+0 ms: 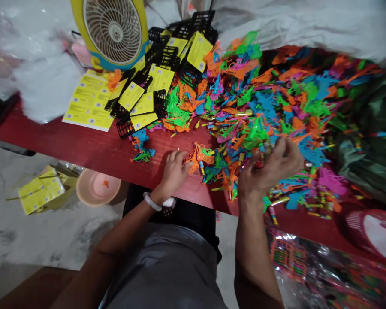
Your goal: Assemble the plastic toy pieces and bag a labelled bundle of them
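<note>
A big heap of small bright plastic toy pieces [270, 98] in orange, green, blue and pink covers the red table [83, 148]. My left hand [174, 171] rests on the table at the heap's near edge, fingers curled beside an orange piece [199, 156]; whether it grips anything is unclear. My right hand [270, 167] hovers over the heap's front, fingers bent and pinched around small pieces I cannot name. A white bracelet is on my left wrist.
Black plastic baskets [167, 56] with yellow cards lie at the back left, by a sheet of yellow labels [88, 101] and a yellow fan [114, 30]. A pink bowl [98, 186] and yellow packets [40, 191] sit on the floor. A red basket [371, 231] is at the right.
</note>
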